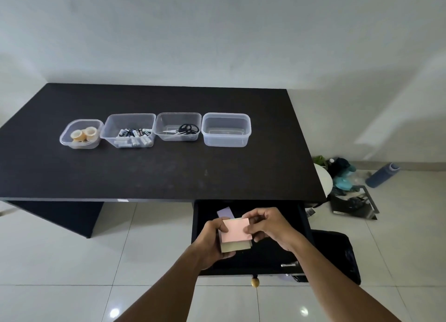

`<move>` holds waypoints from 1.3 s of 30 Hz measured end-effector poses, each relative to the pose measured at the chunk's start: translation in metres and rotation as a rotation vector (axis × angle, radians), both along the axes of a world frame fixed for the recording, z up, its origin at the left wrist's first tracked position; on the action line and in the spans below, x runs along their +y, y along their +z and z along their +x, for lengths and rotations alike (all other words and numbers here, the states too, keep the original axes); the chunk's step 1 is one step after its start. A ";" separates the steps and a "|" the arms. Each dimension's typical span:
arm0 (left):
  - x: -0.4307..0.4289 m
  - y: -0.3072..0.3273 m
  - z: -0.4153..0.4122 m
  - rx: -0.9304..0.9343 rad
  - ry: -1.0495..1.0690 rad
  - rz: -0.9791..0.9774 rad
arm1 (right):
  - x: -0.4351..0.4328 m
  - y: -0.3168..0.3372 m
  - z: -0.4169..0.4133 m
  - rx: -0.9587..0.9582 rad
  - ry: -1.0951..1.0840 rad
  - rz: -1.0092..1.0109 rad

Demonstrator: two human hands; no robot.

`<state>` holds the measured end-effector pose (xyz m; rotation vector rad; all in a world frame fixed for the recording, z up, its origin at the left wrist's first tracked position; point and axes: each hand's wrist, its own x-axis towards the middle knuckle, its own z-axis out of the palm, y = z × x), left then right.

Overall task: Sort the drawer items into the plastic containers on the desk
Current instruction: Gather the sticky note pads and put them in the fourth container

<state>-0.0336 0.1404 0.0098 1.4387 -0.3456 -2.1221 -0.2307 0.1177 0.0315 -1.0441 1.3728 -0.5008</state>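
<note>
A stack of pink and pale-yellow paper sticky-note pads (236,234) is gripped by both hands, left (214,240) underneath, right (268,226) pinching its edge, above the open black drawer (272,256), apparently squared for the empty clear plastic container (226,129).

Pink sticky notes (236,230) (cream pad (235,247) beneath), black desk (169,174).

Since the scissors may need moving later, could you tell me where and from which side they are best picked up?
Grip the scissors by the black handle loops, coming straight down from above: they lie flat in the third container, whose walls block a sideways reach, and the blades point left toward the batteries.
</note>
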 end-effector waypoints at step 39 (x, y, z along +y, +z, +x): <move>-0.018 -0.048 0.033 -0.118 0.058 0.091 | -0.043 -0.122 0.022 0.108 -0.275 0.114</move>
